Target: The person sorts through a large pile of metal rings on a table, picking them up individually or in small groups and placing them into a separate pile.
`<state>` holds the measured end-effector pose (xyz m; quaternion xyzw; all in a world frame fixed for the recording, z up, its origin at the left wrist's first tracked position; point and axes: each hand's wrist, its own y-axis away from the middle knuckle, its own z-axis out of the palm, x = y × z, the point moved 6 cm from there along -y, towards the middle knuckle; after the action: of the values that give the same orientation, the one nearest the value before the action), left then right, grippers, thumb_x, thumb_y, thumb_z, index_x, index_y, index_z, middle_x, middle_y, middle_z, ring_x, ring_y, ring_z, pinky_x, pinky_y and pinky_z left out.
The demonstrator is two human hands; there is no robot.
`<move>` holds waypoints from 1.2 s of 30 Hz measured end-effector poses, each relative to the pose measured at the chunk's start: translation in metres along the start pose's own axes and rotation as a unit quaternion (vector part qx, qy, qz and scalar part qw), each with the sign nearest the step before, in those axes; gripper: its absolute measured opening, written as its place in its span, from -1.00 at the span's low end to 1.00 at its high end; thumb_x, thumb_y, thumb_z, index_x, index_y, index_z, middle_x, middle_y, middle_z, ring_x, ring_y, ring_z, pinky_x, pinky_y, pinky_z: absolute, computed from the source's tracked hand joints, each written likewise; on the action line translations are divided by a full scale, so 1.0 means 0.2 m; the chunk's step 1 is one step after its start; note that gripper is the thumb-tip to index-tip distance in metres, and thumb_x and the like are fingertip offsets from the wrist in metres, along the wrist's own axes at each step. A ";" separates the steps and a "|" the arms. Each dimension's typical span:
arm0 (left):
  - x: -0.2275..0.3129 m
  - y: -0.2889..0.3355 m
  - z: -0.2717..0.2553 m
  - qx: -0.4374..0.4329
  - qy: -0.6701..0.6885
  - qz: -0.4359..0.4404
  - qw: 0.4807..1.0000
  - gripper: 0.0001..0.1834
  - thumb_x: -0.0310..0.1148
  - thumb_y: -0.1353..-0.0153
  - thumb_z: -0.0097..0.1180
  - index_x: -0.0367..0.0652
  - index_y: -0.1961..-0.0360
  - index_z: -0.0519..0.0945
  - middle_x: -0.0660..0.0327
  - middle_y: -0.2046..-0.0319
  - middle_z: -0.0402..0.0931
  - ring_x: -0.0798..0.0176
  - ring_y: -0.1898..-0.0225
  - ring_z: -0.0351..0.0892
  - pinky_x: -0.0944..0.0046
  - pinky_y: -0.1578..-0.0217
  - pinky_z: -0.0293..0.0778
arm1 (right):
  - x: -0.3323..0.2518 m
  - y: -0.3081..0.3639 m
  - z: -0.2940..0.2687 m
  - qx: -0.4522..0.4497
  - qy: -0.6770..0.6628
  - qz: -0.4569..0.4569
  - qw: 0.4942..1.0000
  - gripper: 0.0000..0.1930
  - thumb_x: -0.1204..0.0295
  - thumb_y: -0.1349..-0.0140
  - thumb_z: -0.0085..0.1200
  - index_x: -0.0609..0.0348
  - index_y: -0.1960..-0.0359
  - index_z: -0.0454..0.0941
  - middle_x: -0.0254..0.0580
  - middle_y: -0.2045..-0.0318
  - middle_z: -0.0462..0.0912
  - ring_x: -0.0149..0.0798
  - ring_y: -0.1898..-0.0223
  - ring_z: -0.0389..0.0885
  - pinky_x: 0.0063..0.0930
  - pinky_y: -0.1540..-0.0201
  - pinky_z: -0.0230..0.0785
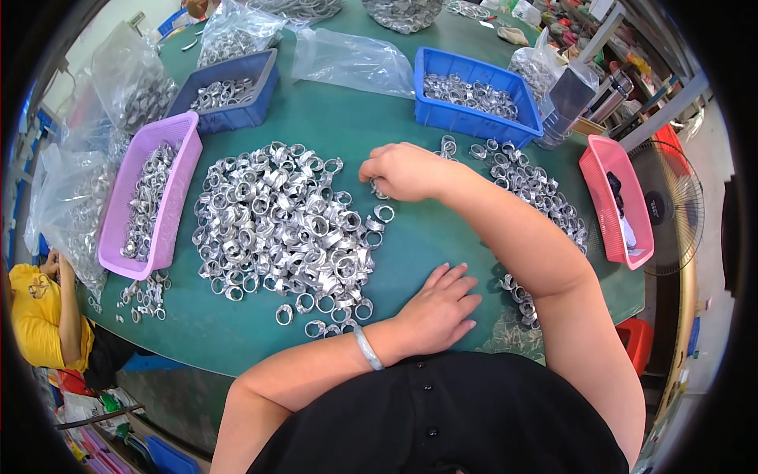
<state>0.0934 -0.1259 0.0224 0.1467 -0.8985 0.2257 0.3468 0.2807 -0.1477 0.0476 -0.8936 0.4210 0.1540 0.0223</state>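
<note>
Head view: the green table (pixel 410 237) carries, at ten o'clock, a big heap of metal rings (pixel 284 221), with a thinner strip of sorted rings (pixel 537 197) toward two o'clock. A blue bin (pixel 474 95) at one o'clock and a pink bin (pixel 150 193) at nine hold more. The right hand (pixel 403 170) is curled at the heap's edge, fingers pinched on a ring (pixel 379 189) — picking seems the step. The left hand (pixel 438 308) lies flat and empty at six; next calls for a clean lift.

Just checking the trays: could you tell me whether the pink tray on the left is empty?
No, the pink tray holds metal rings along its length.
</note>
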 end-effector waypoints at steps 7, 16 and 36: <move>0.00 0.00 -0.01 0.004 -0.007 0.000 1.000 -0.58 -0.31 -0.07 0.24 -0.22 0.04 0.52 -0.03 -0.09 0.36 -0.17 -0.28 0.19 -0.18 -0.27 0.08 | 0.02 0.13 -0.01 0.040 0.044 -0.092 0.994 -0.80 0.51 -0.01 0.02 0.00 0.34 0.65 -0.30 0.26 0.55 -0.19 0.08 0.47 -0.28 0.01 0.29; 0.00 0.00 0.00 0.004 -0.014 0.001 1.000 -0.57 -0.30 -0.04 0.26 -0.21 0.04 0.53 -0.02 -0.09 0.37 -0.17 -0.27 0.20 -0.18 -0.27 0.08 | -0.07 0.23 -0.05 0.048 -0.005 -0.145 0.988 -0.61 0.56 0.20 0.11 0.08 0.20 0.55 -0.14 0.01 0.46 -0.02 -0.09 0.37 -0.14 -0.13 0.20; -0.01 0.00 0.00 0.004 -0.012 -0.003 1.000 -0.58 -0.30 -0.04 0.26 -0.21 0.05 0.54 -0.01 -0.09 0.37 -0.16 -0.27 0.20 -0.19 -0.27 0.08 | -0.03 0.35 -0.10 0.043 0.206 -0.053 0.976 -0.69 0.43 0.19 0.22 0.18 0.32 0.57 -0.20 0.22 0.50 -0.13 0.05 0.40 -0.21 -0.02 0.25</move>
<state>0.0946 -0.1262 0.0213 0.1532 -0.9014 0.2266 0.3357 0.2284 -0.1911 0.0739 -0.9255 0.3746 -0.0530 -0.0181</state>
